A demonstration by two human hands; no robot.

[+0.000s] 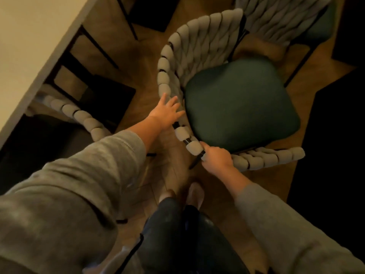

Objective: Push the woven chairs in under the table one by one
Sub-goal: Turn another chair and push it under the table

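The left hand (pixel 166 112) is flat, with its fingers straight and spread out; it touches the puffy rim of the grey woven chair with the dark green seat (pixel 241 103) (the ropes are fat and soft-looking). The right hand (pixel 216 160) is curled round the same rim, a bit nearer the person, and grips it. The green seat lies just past both hands, out on the brown wooden floor (pixel 150 62); the pale flat desk (pixel 29 36) is well off to the left of the left hand. A second grey woven chair (pixel 79 115) sits to the left of the left hand, close to the desk's edge; a third grey woven chair (pixel 276 20) stands beyond the first one, well past both hands. Nearer than the hands are grey sleeves (pixel 88 175) and dark trousers (pixel 167 224).
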